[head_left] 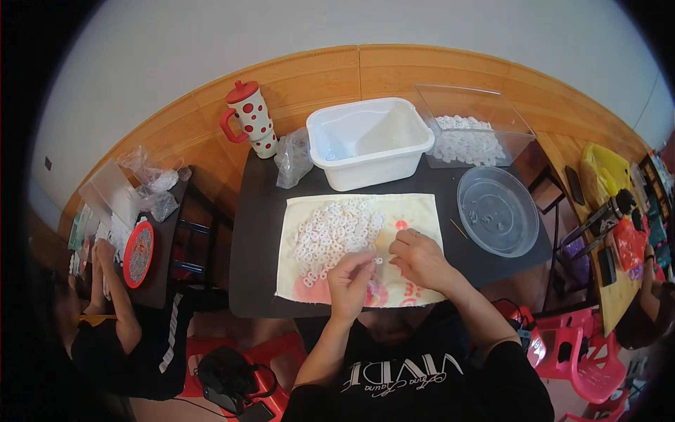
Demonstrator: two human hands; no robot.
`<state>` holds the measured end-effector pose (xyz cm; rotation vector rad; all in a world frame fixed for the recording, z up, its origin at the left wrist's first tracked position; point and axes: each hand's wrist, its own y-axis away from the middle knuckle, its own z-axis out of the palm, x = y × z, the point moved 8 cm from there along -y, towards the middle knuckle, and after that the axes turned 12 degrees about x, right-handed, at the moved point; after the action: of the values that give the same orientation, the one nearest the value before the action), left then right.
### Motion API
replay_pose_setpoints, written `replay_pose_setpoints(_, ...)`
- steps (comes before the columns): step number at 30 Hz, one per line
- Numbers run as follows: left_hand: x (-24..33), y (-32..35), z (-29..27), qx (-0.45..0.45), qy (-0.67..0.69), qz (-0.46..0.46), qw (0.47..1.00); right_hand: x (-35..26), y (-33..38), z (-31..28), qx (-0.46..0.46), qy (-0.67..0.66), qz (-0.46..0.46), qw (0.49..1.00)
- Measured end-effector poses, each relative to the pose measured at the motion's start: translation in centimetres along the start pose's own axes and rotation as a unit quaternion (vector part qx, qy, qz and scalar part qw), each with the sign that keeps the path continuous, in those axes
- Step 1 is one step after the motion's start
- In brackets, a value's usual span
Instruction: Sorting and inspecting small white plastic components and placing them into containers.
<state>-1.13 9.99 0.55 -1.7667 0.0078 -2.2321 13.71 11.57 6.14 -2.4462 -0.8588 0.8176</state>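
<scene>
Both hands work over the cream cloth [415, 211] spread along the dark table's [260, 232] near edge, likely there to stop small parts rolling. Left hand [350, 280] pinches one small white ring [377, 261] between its fingertips, at the near edge of the ring pile [334, 232]. Right hand [418, 257] rests loosely curled just beside it; what it grips, if anything, cannot be told. White tub [369, 141], clear box of rings [467, 137] and clear round lid [498, 209] sit toward the far and right edges, within reach.
</scene>
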Motion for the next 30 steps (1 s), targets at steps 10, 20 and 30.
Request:
replay_pose_setpoints(10,-0.4,0.2,0.2,-0.005,0.005,-0.012,1.0,1.1,0.5,-1.9,0.083,-0.028,0.035,0.996)
replay_pose_setpoints(20,-0.2,0.5,0.0,0.001,-0.006,-0.003,1.0,3.1,0.3,-2.5,0.073,-0.018,0.087,0.993)
replay_pose_setpoints(30,0.2,0.5,0.2,0.003,-0.002,-0.007,1.0,-0.7,1.4,0.6,0.034,0.024,-0.018,0.999)
